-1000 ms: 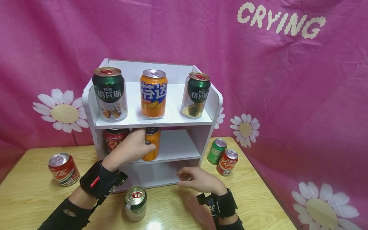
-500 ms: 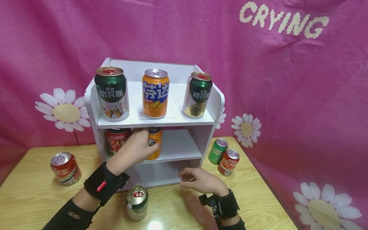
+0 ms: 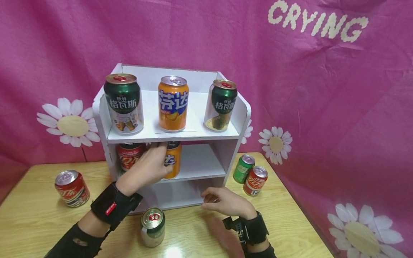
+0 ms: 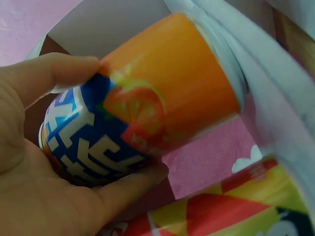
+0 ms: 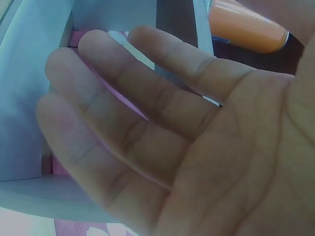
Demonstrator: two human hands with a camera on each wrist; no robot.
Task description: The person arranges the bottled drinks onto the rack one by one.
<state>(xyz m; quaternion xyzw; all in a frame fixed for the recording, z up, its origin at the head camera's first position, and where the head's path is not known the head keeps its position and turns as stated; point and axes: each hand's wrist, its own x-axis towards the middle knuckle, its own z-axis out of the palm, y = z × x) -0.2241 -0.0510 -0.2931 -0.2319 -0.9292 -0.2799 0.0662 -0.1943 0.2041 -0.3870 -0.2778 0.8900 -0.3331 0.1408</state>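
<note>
My left hand (image 3: 146, 166) reaches into the middle shelf and holds an orange soda can (image 3: 175, 163). In the left wrist view the thumb and fingers lie on both sides of the can's blue label (image 4: 93, 132); its base is by the white board. A red cola can (image 3: 128, 156) stands left of it on the same shelf, partly hidden by the hand. My right hand (image 3: 227, 203) is in front of the bottom shelf, fingers loosely bent, holding nothing. Its palm and fingers (image 5: 113, 113) show bare in the right wrist view.
The white shelf unit's top (image 3: 148, 134) bears green kvass cans (image 3: 124, 104) and an orange can (image 3: 173, 104). On the wooden table (image 3: 190, 236) stand a kvass can (image 3: 153, 229), a red can (image 3: 72, 190) at left, and green (image 3: 243, 169) and red cans (image 3: 255, 181) at right.
My left wrist has turned slightly, and more of the held can's label shows beside the thumb. The right hand has stayed nearly still.
</note>
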